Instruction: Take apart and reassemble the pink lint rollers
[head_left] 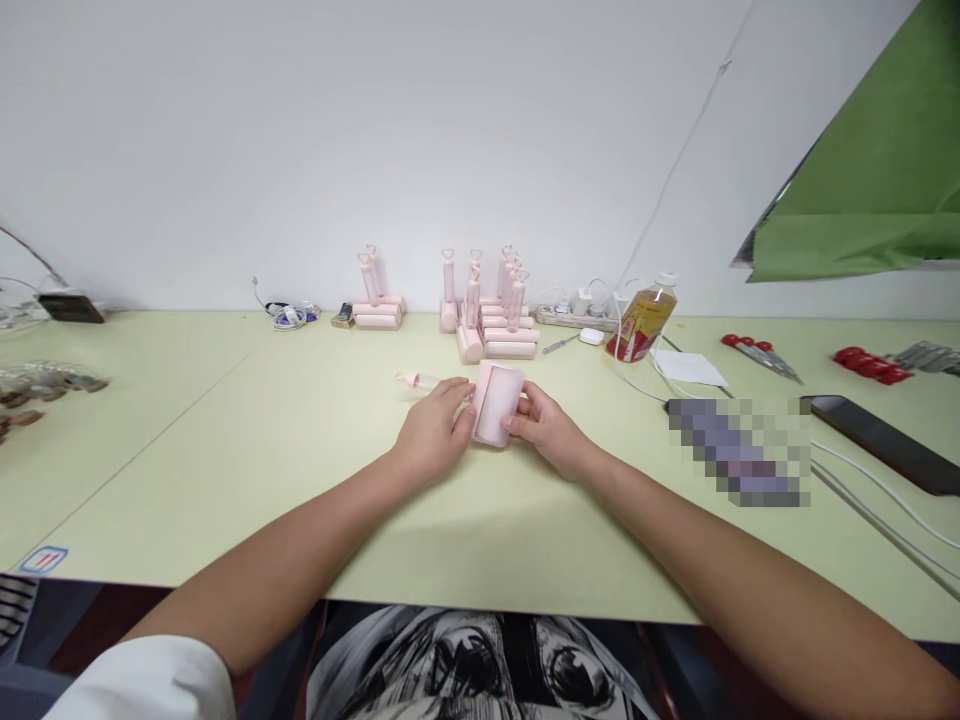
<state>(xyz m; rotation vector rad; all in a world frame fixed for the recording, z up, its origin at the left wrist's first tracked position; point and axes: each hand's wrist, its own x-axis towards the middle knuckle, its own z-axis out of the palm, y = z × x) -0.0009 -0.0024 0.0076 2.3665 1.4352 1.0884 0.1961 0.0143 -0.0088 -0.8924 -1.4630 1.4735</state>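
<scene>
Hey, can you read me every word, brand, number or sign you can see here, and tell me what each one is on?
Blue-bordered sticker, lower left: red strokes, possibly "11", though I can't be sure.
Bottle: printed label, too small to read.
Pixelated device: blurred out, unreadable.
Pink case being held: no lettering I can make out.
Nothing else is readable.

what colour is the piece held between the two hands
The piece is pale pink, clearest in the head view.
</scene>
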